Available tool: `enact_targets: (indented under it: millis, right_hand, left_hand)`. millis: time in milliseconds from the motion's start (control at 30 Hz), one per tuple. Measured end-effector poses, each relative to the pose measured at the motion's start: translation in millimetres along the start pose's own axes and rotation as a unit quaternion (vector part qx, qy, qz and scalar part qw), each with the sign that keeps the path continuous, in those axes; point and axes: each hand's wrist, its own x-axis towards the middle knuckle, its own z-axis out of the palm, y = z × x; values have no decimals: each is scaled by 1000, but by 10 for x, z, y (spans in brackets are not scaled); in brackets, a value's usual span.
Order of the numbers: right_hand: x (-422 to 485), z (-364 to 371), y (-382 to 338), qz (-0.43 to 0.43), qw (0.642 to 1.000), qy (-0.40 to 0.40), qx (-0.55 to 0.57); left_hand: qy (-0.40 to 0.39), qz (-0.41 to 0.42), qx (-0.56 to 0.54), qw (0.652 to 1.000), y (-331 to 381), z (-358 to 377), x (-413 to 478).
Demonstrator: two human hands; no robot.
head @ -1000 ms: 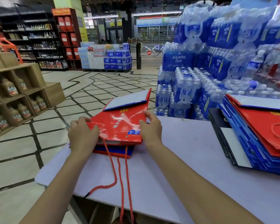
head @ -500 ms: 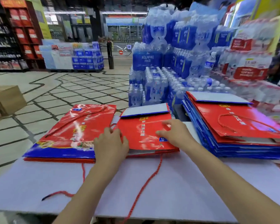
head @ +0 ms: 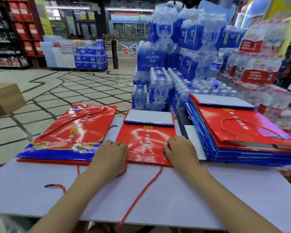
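A folded red gift bag (head: 146, 142) with a grey flap at its far end lies flat on the pale table (head: 158, 199), between two stacks. My left hand (head: 110, 155) covers its near-left corner, fingers bent over the edge; the thumb is hidden. My right hand (head: 180, 152) rests on its near-right corner with the fingertips pressing on the red face. The bag's red rope handle (head: 138, 197) trails toward me across the table and over the front edge.
A low stack of flat red and blue bags (head: 71, 132) lies at left, a taller stack (head: 242, 135) at right. Shrink-wrapped packs of water bottles (head: 166, 73) rise behind the table. A cardboard box (head: 7, 96) stands on the tiled floor at far left.
The bag went from raised in both hands at the table's left edge to flat on the table between the stacks. My view swung right, and both hands stayed on the bag's near corners.
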Motion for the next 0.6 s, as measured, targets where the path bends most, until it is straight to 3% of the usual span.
enact_targets:
  millis: [67,167,267,400,500,600]
  right_hand:
    - [-24,26,7,-5,1000,31,0]
    - [-38,32,-3,-4,999,36,-21]
    - [-32,39,18,1,998,57,-19]
    - [-46,58,34,-6,998,65,4]
    - [-53,74,60,-4,997,73,17]
    - [-56,105,66,-2,997,68,31]
  left_hand:
    - [-36,117,-23,992,-169,-89,-4]
    - [-16,266,-1,964,-317,-224,5]
    - [-77,283,11,956,-315,-273,37]
    - [-77,293,-6,953,-271,-324,118]
    - [-102,219,-72,968,-160,-374,226]
    - [-152,178,-150,961,-2,-408,472]
